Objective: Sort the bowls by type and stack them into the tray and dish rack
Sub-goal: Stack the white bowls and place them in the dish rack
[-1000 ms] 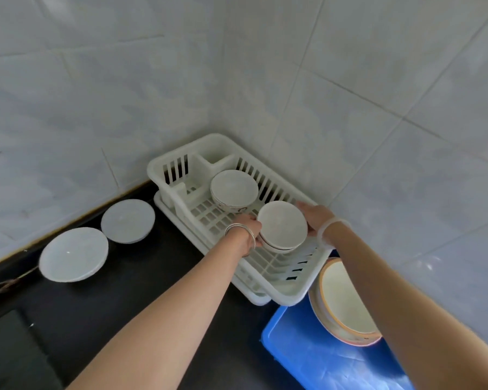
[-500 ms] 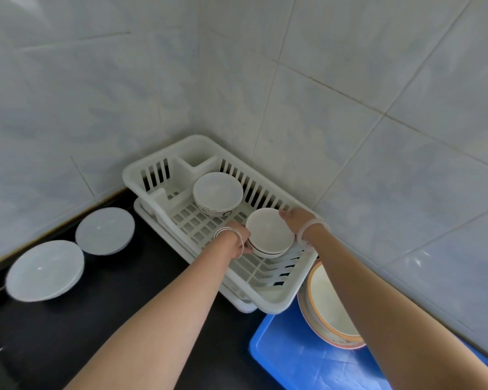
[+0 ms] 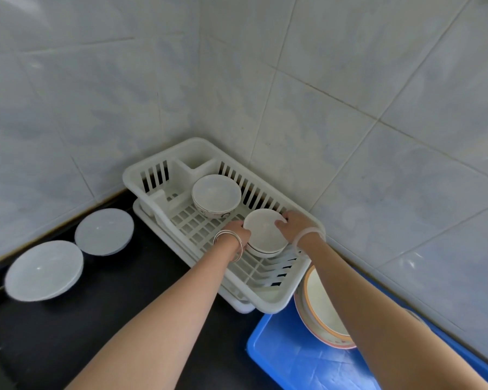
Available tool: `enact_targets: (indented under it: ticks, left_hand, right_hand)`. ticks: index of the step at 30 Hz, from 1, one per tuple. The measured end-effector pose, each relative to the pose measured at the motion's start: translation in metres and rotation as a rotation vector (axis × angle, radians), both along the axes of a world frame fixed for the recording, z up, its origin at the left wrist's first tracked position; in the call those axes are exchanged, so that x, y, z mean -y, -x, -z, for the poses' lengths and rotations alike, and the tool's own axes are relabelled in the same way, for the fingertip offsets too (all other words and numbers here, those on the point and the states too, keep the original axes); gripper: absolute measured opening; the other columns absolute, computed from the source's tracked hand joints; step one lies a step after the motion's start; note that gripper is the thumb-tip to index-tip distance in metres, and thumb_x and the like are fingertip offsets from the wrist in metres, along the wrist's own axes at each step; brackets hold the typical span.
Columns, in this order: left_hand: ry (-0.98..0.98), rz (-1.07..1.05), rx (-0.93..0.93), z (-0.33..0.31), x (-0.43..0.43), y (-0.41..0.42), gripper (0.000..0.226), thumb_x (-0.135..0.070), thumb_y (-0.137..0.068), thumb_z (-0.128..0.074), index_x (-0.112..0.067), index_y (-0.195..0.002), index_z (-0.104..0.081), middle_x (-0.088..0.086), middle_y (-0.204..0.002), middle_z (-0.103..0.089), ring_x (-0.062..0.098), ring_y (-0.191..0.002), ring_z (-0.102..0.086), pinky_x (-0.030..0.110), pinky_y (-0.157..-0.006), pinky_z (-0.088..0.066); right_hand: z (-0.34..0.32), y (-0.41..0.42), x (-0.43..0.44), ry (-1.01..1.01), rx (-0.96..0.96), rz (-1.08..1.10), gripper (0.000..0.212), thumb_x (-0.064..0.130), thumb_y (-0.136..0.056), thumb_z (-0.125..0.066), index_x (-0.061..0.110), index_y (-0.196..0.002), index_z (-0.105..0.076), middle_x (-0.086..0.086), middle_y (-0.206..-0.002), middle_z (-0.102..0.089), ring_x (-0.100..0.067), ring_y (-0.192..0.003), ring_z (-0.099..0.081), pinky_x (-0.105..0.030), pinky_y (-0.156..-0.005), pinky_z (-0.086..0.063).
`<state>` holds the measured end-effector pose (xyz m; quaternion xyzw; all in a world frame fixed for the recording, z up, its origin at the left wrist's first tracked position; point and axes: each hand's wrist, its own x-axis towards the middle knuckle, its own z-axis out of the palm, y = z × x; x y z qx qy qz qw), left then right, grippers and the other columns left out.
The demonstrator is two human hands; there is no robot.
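Stacked small bowls sit low in the near half of the dish rack, just beside a patterned bowl further in. The left hand grips the stack's left side and the right hand grips the far rim, thumb over the edge, so both are grasping. This looks like the set-down step: seat the base flat on the grid, keep the stack level so the nested bowls don't slide, release both sides together, and avoid the neighbour. Orange-rimmed bowls are in the blue tray, just right of the rack. On the black counter are a larger pale dish and a smaller pale dish, probably unsorted.
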<state>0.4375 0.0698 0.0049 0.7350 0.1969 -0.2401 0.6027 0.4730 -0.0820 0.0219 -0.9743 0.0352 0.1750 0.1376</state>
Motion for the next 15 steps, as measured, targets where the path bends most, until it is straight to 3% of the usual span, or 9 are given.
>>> enact_targets:
  ticks: [5,10,15]
  left_hand:
    - [-0.132,0.127,0.042,-0.011,-0.005,0.003,0.039,-0.009,-0.089,-0.040,-0.005,-0.125,-0.053,0.024,-0.122,-0.058,0.040,-0.113,-0.055,0.048,-0.097,-0.047]
    - [-0.214,0.162,0.116,-0.032,-0.017,0.017,0.036,-0.012,-0.093,-0.035,-0.003,-0.122,-0.055,0.021,-0.127,-0.055,0.035,-0.116,-0.053,0.045,-0.101,-0.043]
    - [-0.276,0.031,0.295,-0.054,-0.045,0.052,0.039,-0.018,-0.096,-0.036,-0.014,-0.134,-0.047,0.007,-0.138,-0.051,0.025,-0.121,-0.051,0.035,-0.099,-0.042]
  right_hand:
    - [-0.006,0.005,-0.003,0.003,-0.025,0.007,0.040,0.035,-0.097,-0.034,0.013,-0.125,-0.050,-0.011,-0.116,-0.061,-0.029,-0.100,-0.057,-0.033,-0.079,-0.039]
    - [-0.022,0.025,-0.010,-0.087,0.064,0.031,0.041,0.033,-0.098,-0.035,0.018,-0.135,-0.043,-0.008,-0.131,-0.055,-0.027,-0.116,-0.052,-0.033,-0.094,-0.038]
    - [-0.041,0.065,-0.047,-0.355,0.134,0.042,0.034,0.027,-0.098,-0.037,0.020,-0.127,-0.052,-0.005,-0.127,-0.059,-0.025,-0.111,-0.055,-0.024,-0.083,-0.034]
